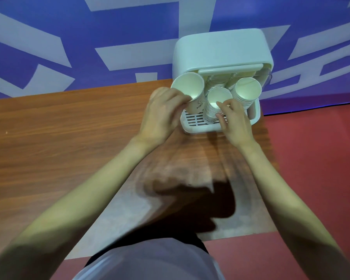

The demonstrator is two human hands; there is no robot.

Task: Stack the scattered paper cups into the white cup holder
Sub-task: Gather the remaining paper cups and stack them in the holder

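Wood-grain bench, brown, runs from the left edge across to the right, where it ends. Dark shadow patch on its near part. Red floor to the right of the bench and along its near edge. Behind: blue wall with broad pale-grey angular shapes.

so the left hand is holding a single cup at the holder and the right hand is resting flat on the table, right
Not quite. The left hand does hold a single cup at the holder, but the head view shows the right hand gripping the middle stack of cups, not resting on the table.
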